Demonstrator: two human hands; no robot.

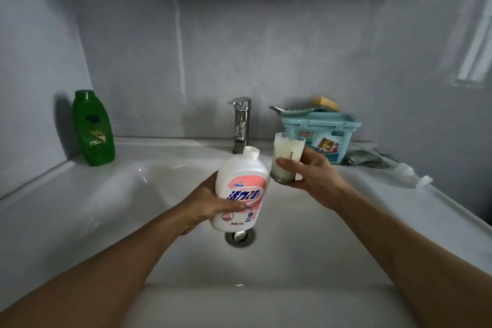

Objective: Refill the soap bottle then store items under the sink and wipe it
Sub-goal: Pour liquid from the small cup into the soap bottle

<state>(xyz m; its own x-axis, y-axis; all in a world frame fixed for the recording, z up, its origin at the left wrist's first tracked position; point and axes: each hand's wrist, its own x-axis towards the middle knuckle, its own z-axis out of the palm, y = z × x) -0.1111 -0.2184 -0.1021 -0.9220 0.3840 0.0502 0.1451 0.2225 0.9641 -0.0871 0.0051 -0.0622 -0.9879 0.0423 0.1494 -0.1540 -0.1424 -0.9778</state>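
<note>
While both arms reach out over the sink (127, 194), the left hand (210, 202) grips the soap bottle (241, 189) round its lower body, thumb curled across the pink label. Bottle is white, cap off, neck open & tilted up to the right, held above the drain (239, 238). Right hand (310, 172) holds a glass (286, 160) w/ thumb in front, fingers wrapped behind. Glass is near upright, mostly full of milky white liquid, just beside the bottle's shoulder; can't tell if they touch. Faucet (242, 122) stands behind both. On the table: green bottle (93, 128) upright at far left; teal tub (324, 136) on the right w/ a soap dish (292, 110) & brush (326, 104) on top; grey cloth (364, 158) beside the tub; white pump head (412, 174) lying further right.
</note>
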